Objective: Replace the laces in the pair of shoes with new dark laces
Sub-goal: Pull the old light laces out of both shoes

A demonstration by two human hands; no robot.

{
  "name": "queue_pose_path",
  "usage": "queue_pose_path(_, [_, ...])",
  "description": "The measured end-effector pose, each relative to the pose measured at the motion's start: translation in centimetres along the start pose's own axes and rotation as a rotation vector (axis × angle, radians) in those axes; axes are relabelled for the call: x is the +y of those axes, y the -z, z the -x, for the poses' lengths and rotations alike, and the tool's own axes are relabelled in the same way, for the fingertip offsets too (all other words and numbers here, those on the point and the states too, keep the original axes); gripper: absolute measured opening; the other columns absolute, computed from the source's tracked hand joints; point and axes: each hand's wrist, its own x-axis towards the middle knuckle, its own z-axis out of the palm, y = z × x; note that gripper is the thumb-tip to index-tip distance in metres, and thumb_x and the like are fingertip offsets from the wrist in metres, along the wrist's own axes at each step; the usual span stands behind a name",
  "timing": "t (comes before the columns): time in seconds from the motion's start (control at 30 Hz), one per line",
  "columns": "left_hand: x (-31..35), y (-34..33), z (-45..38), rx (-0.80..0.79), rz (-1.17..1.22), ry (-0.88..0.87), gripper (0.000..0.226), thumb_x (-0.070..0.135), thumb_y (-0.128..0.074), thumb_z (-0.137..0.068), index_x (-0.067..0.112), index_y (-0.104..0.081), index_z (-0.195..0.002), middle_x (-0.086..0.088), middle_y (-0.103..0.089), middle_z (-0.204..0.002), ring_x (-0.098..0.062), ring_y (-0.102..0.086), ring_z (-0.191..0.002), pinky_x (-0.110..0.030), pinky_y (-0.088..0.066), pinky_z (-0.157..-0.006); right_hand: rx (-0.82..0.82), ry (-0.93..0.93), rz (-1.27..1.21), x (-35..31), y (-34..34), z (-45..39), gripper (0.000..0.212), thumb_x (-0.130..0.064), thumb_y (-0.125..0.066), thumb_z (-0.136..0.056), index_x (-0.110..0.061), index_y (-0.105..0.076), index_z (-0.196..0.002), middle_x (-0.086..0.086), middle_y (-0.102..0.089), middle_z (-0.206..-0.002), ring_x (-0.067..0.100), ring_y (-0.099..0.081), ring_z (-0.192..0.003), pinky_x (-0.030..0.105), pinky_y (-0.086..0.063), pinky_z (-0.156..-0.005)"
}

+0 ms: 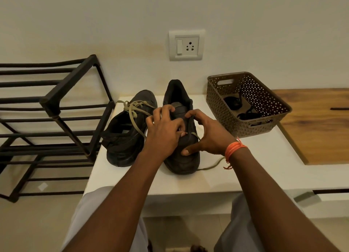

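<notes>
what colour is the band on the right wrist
Orange, a thin corded wristband, plain in the head view.

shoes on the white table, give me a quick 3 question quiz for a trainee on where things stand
1. True or false: the shoe on the left has its light lace tied.
2. Which shoe do both hands work on? A) the shoe on the left B) the shoe on the right C) neither
3. Fill in: the new dark laces lie in the brown ____.

Key
1. True: its light lace is knotted.
2. B: the left hand and right hand both rest on it, and its loose light lace trails onto the table.
3. Basket.
</notes>
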Motion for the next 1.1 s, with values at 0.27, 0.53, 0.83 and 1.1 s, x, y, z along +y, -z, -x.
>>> queue_pose_path(0.27, [0.3,0.1,0.1,0.339,-0.14,0.359,0.021,0.025,-0.052,-0.092,0.013,-0.059,-0.107,-0.017,-0.046,-0.131,-0.033,-0.044,-0.123,-0.044,-0.038,-0.094,0.016,-0.029,0.054,-0.4,0.4,0.0,0.09,-0.041,-0.094,-0.046,-0.04,-0.042,-0.119,-0.004,-0.054,-0.135,0.027,-0.054,-0.118,0.048,-0.05,-0.097])
queue_pose_path(0.53, [0.9,0.0,0.8,0.072,-0.015,-0.047,0.026,0.031,-0.055,-0.093,0.026,-0.059,-0.118,-0.005,-0.019,-0.156,-0.029,-0.013,-0.143,-0.048,-0.016,-0.112,0.009,0.001,0.05,-0.6,0.7,0.2,0.084,-0.032,-0.095,-0.05,-0.033,-0.044,-0.116,-0.003,-0.052,-0.137,0.026,-0.052,-0.122,0.039,-0.049,-0.096])
queue_pose_path(0.83, [-0.7,1.4,-0.1,0.552,0.105,0.46,0.016,0.015,-0.059,-0.088,0.012,-0.058,-0.104,-0.016,-0.044,-0.128,-0.032,-0.043,-0.119,-0.043,-0.034,-0.095,0.004,-0.009,0.025,-0.6,0.9,0.2,0.084,-0.031,-0.094,-0.052,-0.031,-0.044,-0.119,-0.003,-0.049,-0.142,0.026,-0.048,-0.126,0.035,-0.043,-0.097])
queue_pose_path(1.1, [0.1,1.1,0.5,0.082,0.051,-0.015,0.031,0.031,-0.053,-0.094,0.033,-0.054,-0.125,-0.002,-0.009,-0.159,-0.027,0.0,-0.145,-0.053,-0.006,-0.113,-0.001,-0.004,0.005,-0.6,0.9,0.2,0.083,-0.028,-0.094,-0.052,-0.032,-0.045,-0.118,-0.005,-0.05,-0.139,0.026,-0.054,-0.118,0.019,-0.046,-0.074])
